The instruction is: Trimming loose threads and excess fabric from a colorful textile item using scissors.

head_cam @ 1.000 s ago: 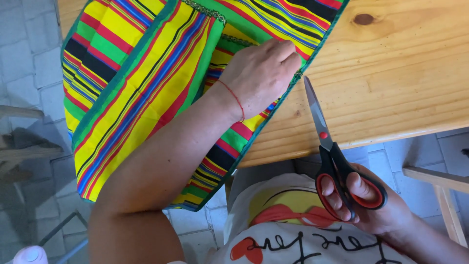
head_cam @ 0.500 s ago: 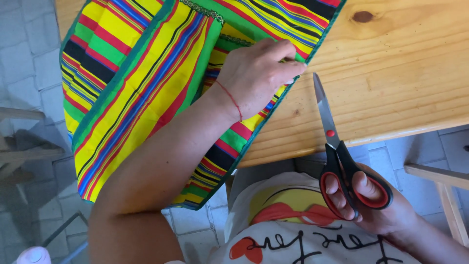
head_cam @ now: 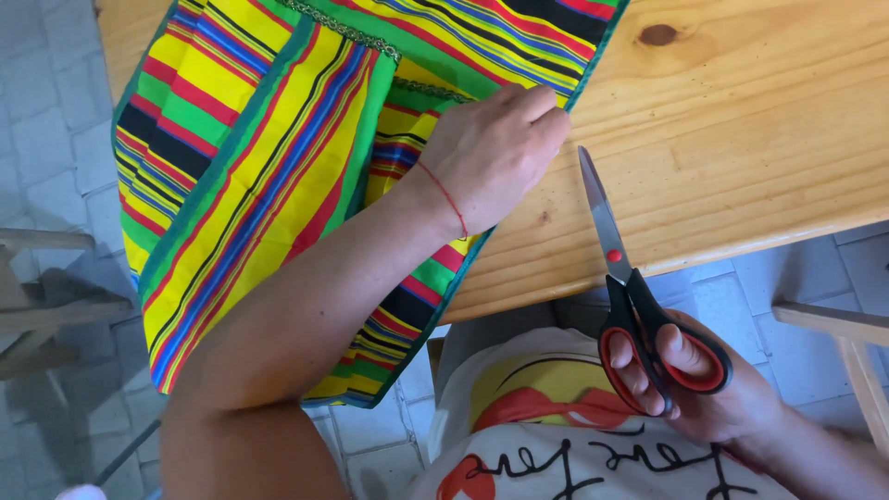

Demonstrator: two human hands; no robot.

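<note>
We work at a pale wooden bench that stands over a grey paved floor; a dark knot shows in the wood near the far edge. Our left hand lies on the striped cloth, fingers bent and pressing its green-bound edge down on the bench. Whether it pinches the fabric we cannot tell. Our right hand is closed through the red and black handles of the scissors. It holds them near our body, just off the near edge of the bench. The blades are shut and point toward the cloth edge, a little apart from it.

We judge that the cloth is being held ready and the cutting has not begun. The next move calls for opening the blades and bringing them to the edge beside the left fingers, with care for those fingers. The rest of the cloth hangs over the left side of the bench.
</note>
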